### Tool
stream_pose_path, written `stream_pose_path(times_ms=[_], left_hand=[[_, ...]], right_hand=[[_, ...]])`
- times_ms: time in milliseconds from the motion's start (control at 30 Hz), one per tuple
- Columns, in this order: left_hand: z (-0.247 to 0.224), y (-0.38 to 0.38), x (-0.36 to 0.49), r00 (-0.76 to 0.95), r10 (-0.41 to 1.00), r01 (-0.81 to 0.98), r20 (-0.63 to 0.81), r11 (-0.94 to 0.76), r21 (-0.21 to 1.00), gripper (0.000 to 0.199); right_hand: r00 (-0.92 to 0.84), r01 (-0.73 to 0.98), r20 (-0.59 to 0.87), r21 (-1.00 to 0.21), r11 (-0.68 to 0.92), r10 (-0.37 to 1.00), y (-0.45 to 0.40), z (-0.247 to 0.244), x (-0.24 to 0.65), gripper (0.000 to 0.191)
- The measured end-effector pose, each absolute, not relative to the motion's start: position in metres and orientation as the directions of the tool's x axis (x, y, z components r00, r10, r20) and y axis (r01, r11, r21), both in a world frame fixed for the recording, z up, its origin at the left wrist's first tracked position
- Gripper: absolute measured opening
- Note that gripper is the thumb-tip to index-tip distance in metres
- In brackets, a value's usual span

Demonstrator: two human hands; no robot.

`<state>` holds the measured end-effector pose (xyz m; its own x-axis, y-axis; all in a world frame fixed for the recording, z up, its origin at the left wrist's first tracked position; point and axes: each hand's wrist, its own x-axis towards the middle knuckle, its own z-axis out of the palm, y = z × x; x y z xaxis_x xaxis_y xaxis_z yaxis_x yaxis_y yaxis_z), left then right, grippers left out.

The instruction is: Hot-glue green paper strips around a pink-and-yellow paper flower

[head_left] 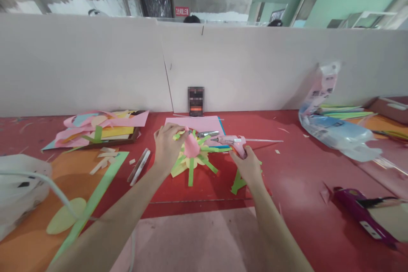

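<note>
My left hand (168, 144) pinches the upper part of a pink paper cone (192, 148). The cone stands upright on a yellow scalloped paper piece with green paper strips (191, 173) spreading out from it like rays. My right hand (248, 165) is closed around the handle of a pink hot glue gun (231, 140). Its nozzle points left toward the cone, a small gap away, and a clear glue stick (266, 140) sticks out of the back. Below the right hand lies a green paper piece (238, 182). Behind the cone is a metallic tool (208, 134), its kind unclear.
Coloured paper scraps (105, 125) are piled at the left, near two pens (140, 165). A white plastic bag (19, 187) stands at the left edge. At right are a plastic package (338, 131) and a purple device (360, 214). A phone (196, 101) leans on the white partition (242, 68).
</note>
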<state>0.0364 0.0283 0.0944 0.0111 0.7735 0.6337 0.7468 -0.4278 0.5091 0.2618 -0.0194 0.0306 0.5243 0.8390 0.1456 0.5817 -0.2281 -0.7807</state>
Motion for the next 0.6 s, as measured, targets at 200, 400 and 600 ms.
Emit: stream_pose_path(times_ms=[200, 400, 600], left_hand=[[0.121, 0.028, 0.032, 0.047, 0.727, 0.738, 0.685, -0.488, 0.467, 0.015], [0.119, 0.032, 0.033, 0.09, 0.748, 0.73, 0.658, -0.499, 0.467, 0.014], [0.097, 0.04, 0.035, 0.111, 0.79, 0.722, 0.603, -0.481, 0.498, 0.013]], right_hand=[[0.567, 0.575, 0.214, -0.795, -0.196, 0.796, -0.02, 0.035, 0.262, 0.036], [0.575, 0.563, 0.18, -0.795, -0.226, 0.798, -0.022, 0.037, 0.261, 0.036], [0.536, 0.599, 0.202, -0.776, -0.2, 0.819, -0.022, 0.034, 0.262, 0.035]])
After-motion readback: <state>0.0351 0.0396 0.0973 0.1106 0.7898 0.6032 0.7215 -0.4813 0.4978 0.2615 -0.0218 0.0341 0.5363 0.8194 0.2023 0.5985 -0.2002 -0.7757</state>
